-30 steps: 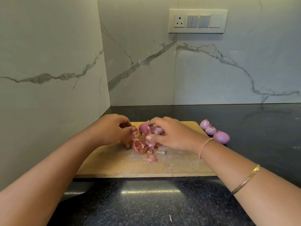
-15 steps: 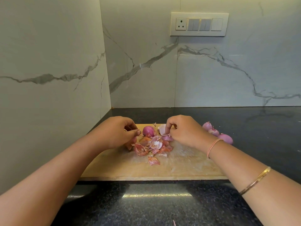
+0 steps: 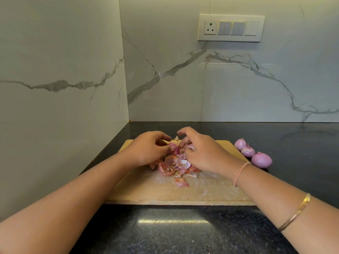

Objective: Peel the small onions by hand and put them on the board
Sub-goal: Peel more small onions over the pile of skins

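Observation:
A wooden board [image 3: 150,191] lies on the black counter. Over its far middle, my left hand [image 3: 146,149] grips a small purple onion [image 3: 175,147] between thumb and fingers. My right hand [image 3: 201,153] is right beside it, its thumb and fingers pinching at the onion's dry top; part of a pale peeled piece [image 3: 189,147] shows under this hand. A heap of pink and white onion skins [image 3: 176,165] lies on the board just below both hands. Three peeled small onions [image 3: 261,160] sit in a row on the counter off the board's right edge.
Marble walls close the corner at the left and the back. A socket and switch plate [image 3: 231,28] is on the back wall. Black counter [image 3: 183,233] stretches in front of the board and to the right behind the onions.
My left hand took hold of the onion that lay on the board. My right hand moved from the skins to the onion's top.

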Motion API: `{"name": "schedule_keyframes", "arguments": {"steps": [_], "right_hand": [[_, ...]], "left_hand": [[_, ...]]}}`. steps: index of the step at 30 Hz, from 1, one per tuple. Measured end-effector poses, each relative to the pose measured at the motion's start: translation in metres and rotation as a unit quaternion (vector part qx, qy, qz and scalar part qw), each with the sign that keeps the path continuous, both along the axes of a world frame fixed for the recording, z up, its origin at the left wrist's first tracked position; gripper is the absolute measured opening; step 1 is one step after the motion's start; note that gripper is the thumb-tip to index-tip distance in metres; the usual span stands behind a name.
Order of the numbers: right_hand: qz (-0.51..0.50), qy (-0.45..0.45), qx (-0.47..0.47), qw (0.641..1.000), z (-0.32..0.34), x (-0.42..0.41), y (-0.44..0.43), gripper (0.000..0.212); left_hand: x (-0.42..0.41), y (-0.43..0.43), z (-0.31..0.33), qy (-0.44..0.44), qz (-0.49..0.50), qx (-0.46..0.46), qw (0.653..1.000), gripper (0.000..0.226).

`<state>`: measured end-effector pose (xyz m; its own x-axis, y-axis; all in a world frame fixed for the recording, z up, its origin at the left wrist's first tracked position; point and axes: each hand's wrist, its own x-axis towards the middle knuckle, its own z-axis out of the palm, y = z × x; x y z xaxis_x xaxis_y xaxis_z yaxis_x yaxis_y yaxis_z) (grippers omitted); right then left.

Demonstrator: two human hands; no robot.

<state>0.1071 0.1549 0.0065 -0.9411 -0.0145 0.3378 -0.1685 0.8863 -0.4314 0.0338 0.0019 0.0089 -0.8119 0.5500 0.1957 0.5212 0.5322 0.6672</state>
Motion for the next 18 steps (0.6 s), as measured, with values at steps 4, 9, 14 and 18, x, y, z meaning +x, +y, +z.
{"name": "schedule_keyframes", "arguments": {"steps": [4, 9, 14, 18], "right_hand": [[0.015, 0.001, -0.031, 0.999, 0.0004, 0.0024, -0.001, 0.049], [0.029, 0.019, -0.068, 0.997, -0.0006, 0.0011, 0.0036, 0.045], [0.026, 0.068, -0.096, 0.993, -0.0017, 0.0001, 0.0057, 0.038], [0.024, 0.153, -0.12, 0.981, 0.002, 0.0004, 0.0042, 0.035]], "left_hand": [[0.0021, 0.0005, -0.0006, -0.007, -0.012, -0.004, 1.0, 0.041], [0.0027, -0.0005, -0.0019, 0.046, -0.023, -0.038, 0.998, 0.035], [0.0012, 0.0003, -0.0042, 0.16, 0.008, -0.015, 0.987, 0.036], [0.0049, -0.0006, -0.0014, 0.19, 0.015, 0.074, 0.979, 0.039]]}}
